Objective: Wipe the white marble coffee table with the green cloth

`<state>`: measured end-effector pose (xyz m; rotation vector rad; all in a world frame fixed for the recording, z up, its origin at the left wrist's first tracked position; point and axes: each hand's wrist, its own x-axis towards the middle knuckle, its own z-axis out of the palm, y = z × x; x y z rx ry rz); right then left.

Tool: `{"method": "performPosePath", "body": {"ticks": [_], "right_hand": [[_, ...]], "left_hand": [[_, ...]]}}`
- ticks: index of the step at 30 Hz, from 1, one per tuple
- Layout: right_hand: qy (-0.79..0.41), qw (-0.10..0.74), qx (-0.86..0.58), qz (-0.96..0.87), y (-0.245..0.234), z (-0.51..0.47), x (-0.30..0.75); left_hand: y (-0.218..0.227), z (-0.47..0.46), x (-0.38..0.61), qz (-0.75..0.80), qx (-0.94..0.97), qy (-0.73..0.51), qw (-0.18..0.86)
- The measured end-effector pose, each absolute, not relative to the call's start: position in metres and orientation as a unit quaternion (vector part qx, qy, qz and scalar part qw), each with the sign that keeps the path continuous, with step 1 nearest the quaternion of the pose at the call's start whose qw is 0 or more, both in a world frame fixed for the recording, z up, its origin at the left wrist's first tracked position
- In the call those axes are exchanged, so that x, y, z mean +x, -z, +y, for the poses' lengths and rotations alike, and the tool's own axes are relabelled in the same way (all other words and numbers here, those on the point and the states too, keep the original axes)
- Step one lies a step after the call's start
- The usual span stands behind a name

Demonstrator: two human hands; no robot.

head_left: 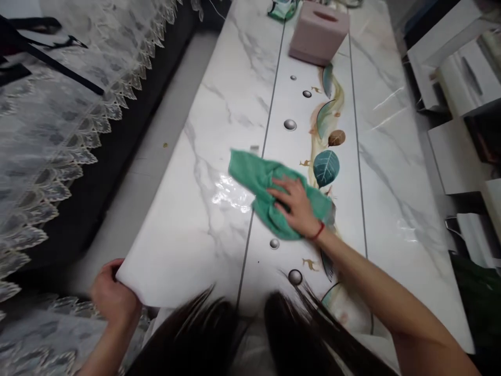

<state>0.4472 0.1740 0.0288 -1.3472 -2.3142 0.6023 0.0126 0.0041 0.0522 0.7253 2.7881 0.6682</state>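
Observation:
A green cleaning cloth (pixel 250 169) lies spread and creased on the marble-patterned table (pixel 219 261), across the grey line left of its decorated middle strip. On top of the cloth presses my right hand (pixel 293 203), fingers slightly bent and gripping the fabric, a red string around the wrist. My left hand (pixel 115 295) is at the table's near left corner, closed around the edge; its fingertips are partly hidden there. A shiny reflection shows on the tabletop just left of the cloth.
A pink tissue box (pixel 319 31) stands at the table's far end, beside a green glass object (pixel 282 9). Lace-trimmed fabric (pixel 90 120) covers the seat on the left, with dark straps (pixel 50 57) on it. White shelving (pixel 456 156) lines the right. Dark hair hangs in the foreground.

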Motion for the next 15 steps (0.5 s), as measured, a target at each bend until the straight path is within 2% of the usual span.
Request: {"method": "performPosePath", "body": {"ticks": [4, 7, 11, 15], "right_hand": [[-0.226, 0.172, -0.364, -0.887, -0.03, 0.05, 0.427], [-0.234, 0.125, -0.309, -0.913, -0.038, 0.018, 0.415], [-0.219, 0.112, -0.262, -0.933, -0.043, 0.07, 0.403], [-0.191, 0.121, -0.289, -0.93, -0.04, 0.203, 0.385]], "left_hand": [[-0.058, 0.004, 0.018, 0.935, 0.24, -0.237, 0.111], [-0.054, 0.0, 0.015, 0.932, 0.253, -0.236, 0.112], [-0.04, -0.007, 0.003, 0.927, 0.277, -0.238, 0.087], [-0.027, -0.02, -0.01, 0.932, 0.261, -0.241, 0.076]]}}
